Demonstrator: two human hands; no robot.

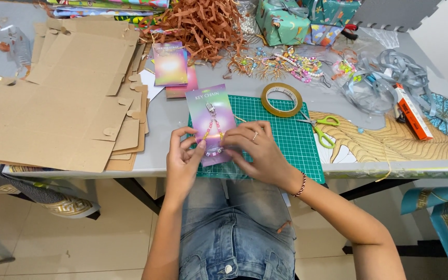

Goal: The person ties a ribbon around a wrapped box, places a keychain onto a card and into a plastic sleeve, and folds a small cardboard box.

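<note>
right now, in the head view, both hands work on a beaded keychain (213,136) mounted on a purple-pink backing card (211,106) that lies on the green cutting mat (291,140). the left hand (182,163) pinches the card's lower edge from seven o'clock, fingertips closed on it. the right hand (257,150) comes in from four o'clock, its fingers pressed on the beads and the card's right side, apparently with clear film under it, though i cannot tell for sure. to do this well, it seems wise to keep the card flat and square on the mat, with the beads centred.

at one o'clock of the card sits a roll of clear tape (281,99), with green-handled scissors (321,126) at three o'clock. flat cardboard box blanks (63,98) crowd nine o'clock, more printed cards (170,65) lie at eleven, and shredded brown paper (203,23) at twelve. nothing blocks the hands.
</note>
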